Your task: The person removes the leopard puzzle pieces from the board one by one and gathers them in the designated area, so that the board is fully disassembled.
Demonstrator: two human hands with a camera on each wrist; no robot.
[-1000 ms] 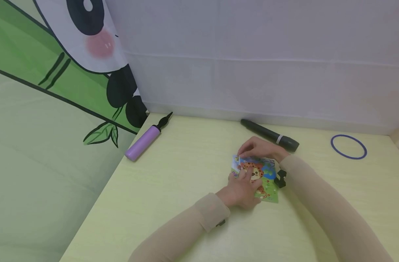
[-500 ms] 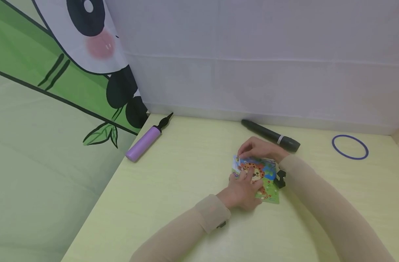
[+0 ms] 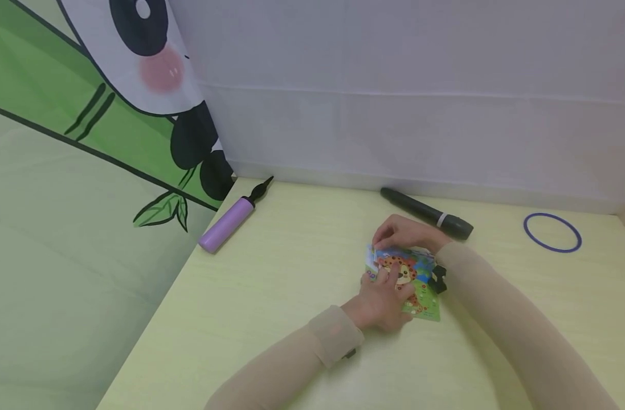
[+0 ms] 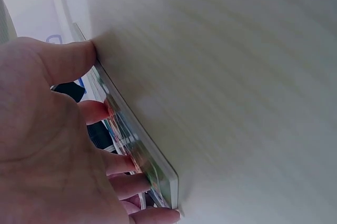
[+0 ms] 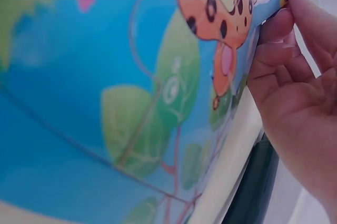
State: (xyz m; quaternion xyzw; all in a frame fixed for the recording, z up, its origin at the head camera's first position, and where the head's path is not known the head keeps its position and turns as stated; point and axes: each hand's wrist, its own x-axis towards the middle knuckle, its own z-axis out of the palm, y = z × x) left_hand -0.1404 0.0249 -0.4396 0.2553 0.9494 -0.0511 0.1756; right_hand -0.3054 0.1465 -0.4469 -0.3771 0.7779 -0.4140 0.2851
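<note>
A colourful picture board (image 3: pixel 420 279) with a spotted orange animal lies flat on the pale yellow table (image 3: pixel 291 273). My left hand (image 3: pixel 386 296) rests on its near left part. The fingers (image 4: pixel 118 163) lie on the picture and the thumb (image 4: pixel 68 61) is against the board's edge (image 4: pixel 139 137). My right hand (image 3: pixel 404 232) reaches over from the far side, and its fingertips (image 5: pixel 281 29) pinch the board's far left corner. In the right wrist view the printed picture (image 5: pixel 131 87) fills most of the frame.
A purple hand pump (image 3: pixel 229 223) lies at the back left of the table. A black microphone (image 3: pixel 427 213) is just behind the hands, and a blue ring (image 3: pixel 552 232) lies at the back right. A white wall (image 3: pixel 394 85) and a panda curtain (image 3: pixel 86 114) close off the back and left.
Both hands keep the same hold on the board. Only the view has drifted slightly.
</note>
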